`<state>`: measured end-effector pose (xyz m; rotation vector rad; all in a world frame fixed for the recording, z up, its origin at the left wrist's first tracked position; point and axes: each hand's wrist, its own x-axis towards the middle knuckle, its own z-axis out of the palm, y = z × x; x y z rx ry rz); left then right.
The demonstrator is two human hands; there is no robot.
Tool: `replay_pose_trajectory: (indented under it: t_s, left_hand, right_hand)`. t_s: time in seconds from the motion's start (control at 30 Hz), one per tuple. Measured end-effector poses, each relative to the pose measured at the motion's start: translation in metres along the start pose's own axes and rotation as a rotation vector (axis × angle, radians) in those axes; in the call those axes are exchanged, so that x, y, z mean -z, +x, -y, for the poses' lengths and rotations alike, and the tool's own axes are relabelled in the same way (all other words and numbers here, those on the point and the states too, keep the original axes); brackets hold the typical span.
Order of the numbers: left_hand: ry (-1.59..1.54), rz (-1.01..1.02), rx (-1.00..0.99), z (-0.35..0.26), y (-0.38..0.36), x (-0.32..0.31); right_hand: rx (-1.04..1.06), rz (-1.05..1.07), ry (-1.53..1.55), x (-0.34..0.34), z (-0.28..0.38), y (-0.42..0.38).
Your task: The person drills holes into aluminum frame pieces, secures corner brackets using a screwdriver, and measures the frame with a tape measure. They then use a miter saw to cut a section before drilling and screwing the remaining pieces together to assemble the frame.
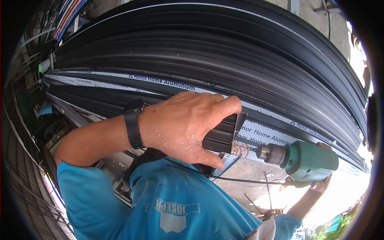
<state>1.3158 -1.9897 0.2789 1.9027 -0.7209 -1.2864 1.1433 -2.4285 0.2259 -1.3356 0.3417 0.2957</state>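
My left hand [180, 124], a dark watch on its wrist and small bright chips stuck to its back, is wrapped over the end of a black aluminum profile [220, 137]. Its thumb lies along the near side of the profile and the fingers go over the far side. On the right, my right hand [321, 185] holds a green power drill [314, 162] by the handle, mostly hidden behind the tool's body. The drill's chuck [272, 154] points left, and the thin drill bit [249, 149] is right at the profile's cut end.
Long black aluminum profiles [208, 44] lie stacked across the far side, some with white printed film [264, 132]. A black cord [240, 180] runs below the drill in front of my blue shirt [160, 188]. Concrete floor [256, 168] shows beneath.
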Motion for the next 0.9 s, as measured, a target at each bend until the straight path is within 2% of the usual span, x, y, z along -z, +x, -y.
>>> replay_pose_trajectory:
  t_s: [0.63,0.9]
  left_hand:
    - [0.024,0.024,-0.003,-0.004,0.003,0.003]
    - [0.007,0.004,-0.016,0.001,-0.001,0.000]
  right_hand:
    - [-0.008,-0.056,-0.061,-0.001,0.000,-0.026]
    - [-0.016,0.076,-0.066,0.015,-0.006,-0.022]
